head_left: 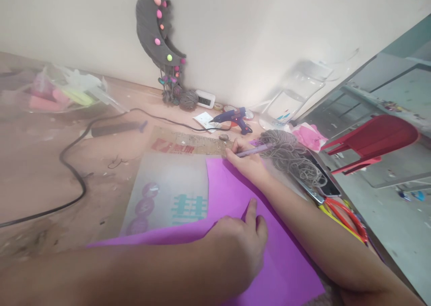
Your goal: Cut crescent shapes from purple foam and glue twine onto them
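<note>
A purple sheet [289, 265], paper or thin foam, lies on the table with a corner cut away on its left. My left hand [240, 241] rests on it, fingers partly stretched out and pressing down, holding nothing. At the sheet's far edge, my right hand [247, 164] is closed around a pen [254, 150]. The pen slants up to the right, and its tip is hidden by the fingers. Under the sheet is a pale printed sheet [164, 171] with purple circles and a teal pattern, over a piece of cardboard [205, 143].
Behind the hands sits a blue glue gun [232, 118] with a black cord [81, 175]. Grey yarn [292, 155], a phone [332, 187] and red-handled scissors [346, 216] lie right. A clear jug [289, 95] stands by the wall; a grey moon decoration [148, 27] hangs there.
</note>
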Available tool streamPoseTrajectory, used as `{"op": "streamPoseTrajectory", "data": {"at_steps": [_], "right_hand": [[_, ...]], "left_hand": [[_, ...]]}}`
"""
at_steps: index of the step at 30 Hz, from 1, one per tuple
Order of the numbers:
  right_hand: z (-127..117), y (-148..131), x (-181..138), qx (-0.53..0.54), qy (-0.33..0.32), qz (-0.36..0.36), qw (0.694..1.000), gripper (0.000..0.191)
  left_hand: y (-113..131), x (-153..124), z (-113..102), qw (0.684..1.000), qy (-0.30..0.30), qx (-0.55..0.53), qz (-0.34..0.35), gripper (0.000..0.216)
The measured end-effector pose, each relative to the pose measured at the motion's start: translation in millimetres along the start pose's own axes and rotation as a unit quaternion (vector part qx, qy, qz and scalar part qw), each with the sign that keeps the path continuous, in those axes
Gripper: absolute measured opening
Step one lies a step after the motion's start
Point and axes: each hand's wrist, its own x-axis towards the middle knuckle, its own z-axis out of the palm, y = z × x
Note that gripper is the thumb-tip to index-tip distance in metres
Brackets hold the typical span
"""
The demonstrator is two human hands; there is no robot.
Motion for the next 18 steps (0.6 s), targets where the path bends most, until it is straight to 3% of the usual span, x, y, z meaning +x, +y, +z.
{"op": "streamPoseTrajectory", "data": {"at_steps": [3,8,12,15,18], "right_hand": [[2,3,0,0.01,0.003,-0.014,1.0,0.029],[3,4,-1,0.026,0.007,-0.018,0.999,0.03],[-7,3,1,0.051,0.012,-0.038,0.998,0.015],[-18,11,8,-0.02,0.029,-0.1,0.994,0.016],[-24,25,18,-0.112,0.033,-0.116,0.986,0.019]], "left_hand": [[0,1,0,1.0,-0.024,-0.006,-0.004,0.035],[-2,0,-3,1.0,0.012,0.009,0.006,0.036],[-5,1,-14,1.0,-0.022,0.009,0.012,0.037],[-5,4,-22,0.997,-0.072,-0.003,0.008,0.039],[-4,6,-22,0.997,-0.073,-0.011,-0.011,0.04]]}}
